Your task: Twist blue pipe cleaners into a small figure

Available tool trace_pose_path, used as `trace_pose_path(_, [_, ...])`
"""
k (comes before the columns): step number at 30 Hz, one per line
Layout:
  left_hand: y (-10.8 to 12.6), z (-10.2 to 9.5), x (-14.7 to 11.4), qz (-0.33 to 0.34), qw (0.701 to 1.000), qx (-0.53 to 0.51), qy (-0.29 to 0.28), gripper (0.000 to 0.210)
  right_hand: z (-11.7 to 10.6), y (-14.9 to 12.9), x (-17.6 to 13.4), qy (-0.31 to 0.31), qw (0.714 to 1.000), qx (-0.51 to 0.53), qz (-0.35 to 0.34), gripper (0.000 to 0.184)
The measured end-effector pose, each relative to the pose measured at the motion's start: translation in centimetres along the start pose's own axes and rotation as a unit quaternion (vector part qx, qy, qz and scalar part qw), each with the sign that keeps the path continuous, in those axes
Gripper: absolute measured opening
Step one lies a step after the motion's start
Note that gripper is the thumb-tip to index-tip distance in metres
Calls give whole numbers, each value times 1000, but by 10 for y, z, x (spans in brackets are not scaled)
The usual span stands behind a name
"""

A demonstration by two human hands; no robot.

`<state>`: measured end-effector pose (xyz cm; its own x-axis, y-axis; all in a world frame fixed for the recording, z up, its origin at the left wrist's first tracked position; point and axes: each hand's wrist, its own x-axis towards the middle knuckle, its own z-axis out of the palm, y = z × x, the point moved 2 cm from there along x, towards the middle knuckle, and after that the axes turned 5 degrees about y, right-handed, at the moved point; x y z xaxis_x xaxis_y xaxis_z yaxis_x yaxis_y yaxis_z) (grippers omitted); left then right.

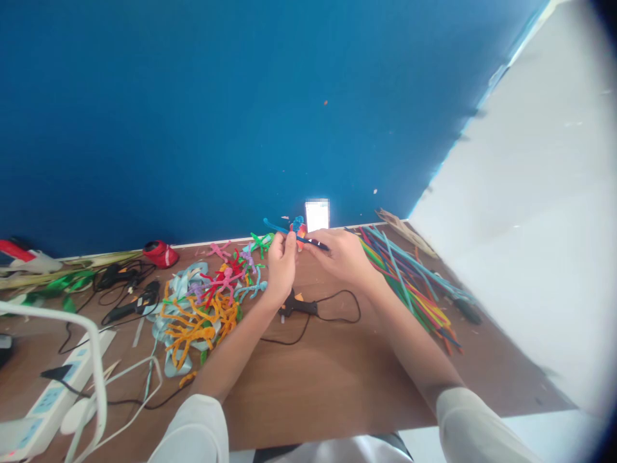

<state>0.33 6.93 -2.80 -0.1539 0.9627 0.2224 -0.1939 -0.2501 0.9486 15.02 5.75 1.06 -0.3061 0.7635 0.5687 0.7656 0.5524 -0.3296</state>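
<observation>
My left hand (282,262) is closed in a pinch on a blue pipe cleaner (276,226), whose free end curves up to the left. A dark pen-like stick (317,244) with pale marks lies between my hands, gripped by the fingers of my right hand (341,252). The blue pipe cleaner meets the stick near my left thumb; whether it is wound round it I cannot tell. Just behind my fingers is a small blue and orange fuzzy piece (297,225), partly hidden. Below my hands a black glue gun (299,305) rests on the table (328,386).
To the left lie orange, pink and red pipe-cleaner figures (193,325), two more glue guns (137,302), a red roll (160,254) and a power strip (60,392). A bright phone screen (317,215) leans on the blue wall. Loose pipe cleaners (409,270) spread at right.
</observation>
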Motion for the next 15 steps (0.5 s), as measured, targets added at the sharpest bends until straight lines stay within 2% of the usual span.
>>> trace_pose_path(15, [-5, 3, -2, -10, 999, 23, -28, 47, 5, 3, 0, -14, 1000, 3, -2, 33])
